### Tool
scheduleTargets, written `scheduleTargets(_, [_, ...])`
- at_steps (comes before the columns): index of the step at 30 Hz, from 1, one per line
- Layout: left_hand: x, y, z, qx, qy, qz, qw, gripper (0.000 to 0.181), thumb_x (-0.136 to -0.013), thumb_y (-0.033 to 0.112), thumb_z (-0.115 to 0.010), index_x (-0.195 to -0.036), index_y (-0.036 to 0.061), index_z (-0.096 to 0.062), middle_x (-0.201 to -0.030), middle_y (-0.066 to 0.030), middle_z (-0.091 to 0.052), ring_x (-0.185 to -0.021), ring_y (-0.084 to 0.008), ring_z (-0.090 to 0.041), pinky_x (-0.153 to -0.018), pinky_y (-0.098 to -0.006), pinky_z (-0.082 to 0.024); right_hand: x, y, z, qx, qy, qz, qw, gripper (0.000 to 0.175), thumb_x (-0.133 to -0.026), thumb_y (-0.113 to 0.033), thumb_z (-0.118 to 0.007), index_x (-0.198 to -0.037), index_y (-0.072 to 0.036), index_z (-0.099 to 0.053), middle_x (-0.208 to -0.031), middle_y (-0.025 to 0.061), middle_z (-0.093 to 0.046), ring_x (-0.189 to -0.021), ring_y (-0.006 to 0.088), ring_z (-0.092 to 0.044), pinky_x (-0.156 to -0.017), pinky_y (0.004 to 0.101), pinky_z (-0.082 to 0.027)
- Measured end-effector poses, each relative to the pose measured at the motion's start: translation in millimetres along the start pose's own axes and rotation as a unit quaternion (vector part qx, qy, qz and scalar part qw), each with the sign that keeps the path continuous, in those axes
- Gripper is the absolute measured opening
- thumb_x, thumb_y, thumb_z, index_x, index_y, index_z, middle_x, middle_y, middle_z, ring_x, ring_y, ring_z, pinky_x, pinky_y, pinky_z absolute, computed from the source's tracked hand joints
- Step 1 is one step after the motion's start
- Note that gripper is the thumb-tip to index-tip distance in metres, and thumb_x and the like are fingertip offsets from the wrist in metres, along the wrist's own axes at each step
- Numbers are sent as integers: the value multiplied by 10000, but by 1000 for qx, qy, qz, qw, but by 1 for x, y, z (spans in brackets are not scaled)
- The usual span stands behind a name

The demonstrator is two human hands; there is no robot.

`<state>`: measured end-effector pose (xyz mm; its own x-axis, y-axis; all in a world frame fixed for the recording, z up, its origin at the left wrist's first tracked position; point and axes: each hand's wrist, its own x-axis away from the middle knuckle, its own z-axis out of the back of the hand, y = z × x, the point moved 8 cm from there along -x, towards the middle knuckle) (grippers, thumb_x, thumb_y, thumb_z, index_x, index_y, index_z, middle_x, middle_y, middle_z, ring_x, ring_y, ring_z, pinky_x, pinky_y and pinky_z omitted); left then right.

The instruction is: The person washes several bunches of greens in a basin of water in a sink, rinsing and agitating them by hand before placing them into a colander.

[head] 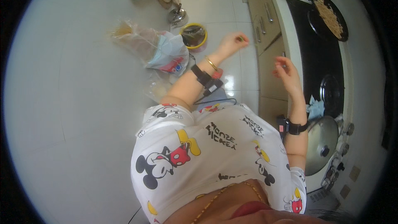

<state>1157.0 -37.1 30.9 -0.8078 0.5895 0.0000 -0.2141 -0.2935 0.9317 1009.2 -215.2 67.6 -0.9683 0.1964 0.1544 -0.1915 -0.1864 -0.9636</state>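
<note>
My left hand (pixel 233 44) reaches forward over the tiled floor, its fingers pinched on a small green piece (pixel 241 39) that looks like plant matter. A thin pale strand seems to extend from the fingertips towards the cabinet. Just left of this hand stands a round bin (pixel 206 39) with a yellow rim and a dark liner. My right hand (pixel 287 74) is raised at the counter's front edge, near the black cooktop (pixel 300 40). Its fingers are loosely bent and apart, with nothing clearly visible in them. Both forearms wear strapped black devices.
A frying pan (pixel 343 34) of pale shredded food sits at the cooktop's far end. Nearer lie a blue cloth (pixel 315 107), a large lid (pixel 320 140) and several jars (pixel 334 166). Cabinets (pixel 272 77) run below. Plastic bags (pixel 168 51) and a metal kettle (pixel 178 17) stand left.
</note>
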Motion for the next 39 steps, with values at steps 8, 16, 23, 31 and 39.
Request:
scheduleTargets(8, [-117, -159, 231, -153, 138, 48, 977, 163, -697, 179, -686, -794, 55, -641, -761, -131, -638, -674, -238, -595, -638, -322, -468, -68, -19, 25, 2, 103, -54, 993, 269, -893, -146, -518, -1137, -32, -519, -928, 55, -575, -788, 120, -564, -710, 238, -469])
scheduleTargets(16, [-196, -327, 296, -304, 77, 173, 934, 371, -657, 221, -715, -968, 28, -655, -887, -140, -653, -812, -227, -632, -743, -316, -486, -96, -25, 19, -7, 196, -136, 971, 279, -895, -174, -529, -1136, -33, -530, -916, 62, -593, -781, 114, -568, -706, 235, -455])
scheduleTargets(23, [-204, -451, 330, -125, 104, 246, 956, 299, -687, 140, -634, -961, 20, -648, -886, -174, -647, -827, -250, -639, -741, -330, -496, -88, -11, 18, -2, 241, -193, 951, 280, -897, -180, -528, -1137, -37, -532, -916, 56, -604, -781, 120, -570, -697, 236, -447])
scheduleTargets(31, [-254, -401, 231, -293, -69, 135, 944, 304, -782, 286, -492, -819, 34, -658, -778, -204, -629, -737, -349, -612, -676, -426, -469, -33, 18, 48, 37, 368, -204, 907, 270, -896, -159, -520, -1132, -28, -521, -908, 19, -562, -801, 89, -528, -703, 220, -435])
scheduleTargets(39, [-253, -386, 69, -178, -305, 35, 935, 248, -811, 165, -583, -985, -10, -596, -709, -76, -616, -582, -149, -580, -496, -258, -446, 40, 41, 41, 41, 373, -181, 909, 286, -857, -77, -534, -1136, -20, -509, -918, 33, -554, -834, 111, -540, -750, 237, -444])
